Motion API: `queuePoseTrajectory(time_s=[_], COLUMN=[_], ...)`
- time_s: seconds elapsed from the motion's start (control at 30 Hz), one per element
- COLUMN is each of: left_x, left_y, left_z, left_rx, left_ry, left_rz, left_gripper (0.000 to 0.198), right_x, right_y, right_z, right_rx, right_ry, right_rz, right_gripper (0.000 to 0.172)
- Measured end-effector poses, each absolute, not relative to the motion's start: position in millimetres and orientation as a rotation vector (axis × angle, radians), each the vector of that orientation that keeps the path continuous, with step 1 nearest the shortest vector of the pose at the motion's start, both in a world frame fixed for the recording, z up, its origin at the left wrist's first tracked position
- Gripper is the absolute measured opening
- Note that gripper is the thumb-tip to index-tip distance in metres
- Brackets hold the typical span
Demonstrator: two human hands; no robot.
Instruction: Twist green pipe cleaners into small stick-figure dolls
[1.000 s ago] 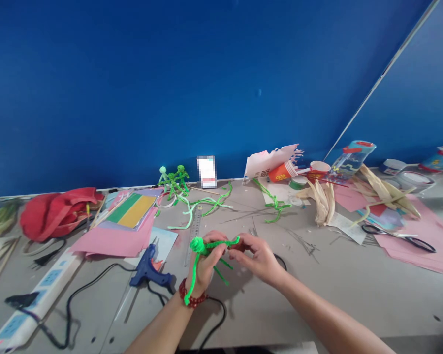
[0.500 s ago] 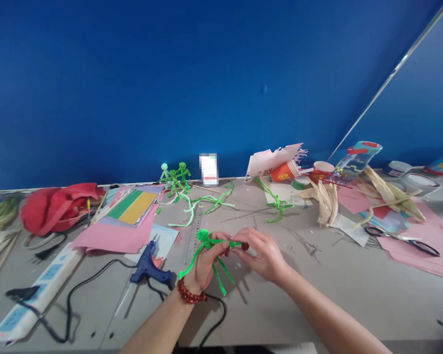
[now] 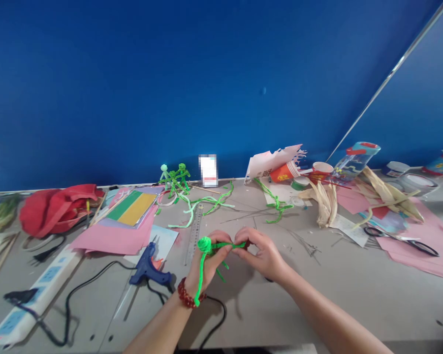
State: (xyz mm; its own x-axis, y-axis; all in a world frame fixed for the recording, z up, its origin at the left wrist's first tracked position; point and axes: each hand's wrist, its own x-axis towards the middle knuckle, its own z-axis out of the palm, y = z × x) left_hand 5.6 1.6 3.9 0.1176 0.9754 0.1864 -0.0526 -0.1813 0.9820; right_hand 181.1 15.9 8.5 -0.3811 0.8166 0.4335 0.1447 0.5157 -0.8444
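Head view: pipe-cleaner figure (image 3: 205, 245) apparently gripped between left hand (image 3: 206, 263), right hand (image 3: 260, 254).

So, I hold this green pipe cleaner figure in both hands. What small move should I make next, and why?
Probably twist the arm's end with your right hand, since its fingers pinch it, while your left hand holds the green pipe cleaner figure.

Glue gun (image 3: 147, 271) near a seemingly steel ruler (image 3: 194, 235)

Grey table (image 3: 317, 305), pink paper (image 3: 110, 241), glue gun (image 3: 147, 270), steel ruler (image 3: 194, 233)
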Motion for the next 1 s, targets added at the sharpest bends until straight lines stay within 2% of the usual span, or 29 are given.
queuePoseTrajectory(time_s=[0.17, 0.4, 0.73, 1.0], left_x=[3.8, 3.2, 4.7, 4.6], left_y=[2.5, 1.4, -1.0, 0.9], left_z=[2.6, 6.6, 4.5, 6.8], left_rx=[1.541, 1.817, 1.73, 1.792], left_ry=[0.976, 1.02, 1.101, 1.069], left_rz=[1.3, 1.346, 1.316, 1.372], left_gripper=[0.014, 0.007, 0.014, 0.007], right_x=[180.2, 173.9, 176.8, 174.8], right_y=[14.5, 12.5, 13.6, 12.4], right_z=[6.3, -0.8, -2.2, -3.3], right_rx=[-0.866, -0.841, -0.903, -0.889], right_ry=[-1.695, -1.474, -1.517, -1.451], right_rz=[1.126, 1.408, 1.302, 1.364], right_gripper=[0.017, 0.026, 0.023, 0.022])
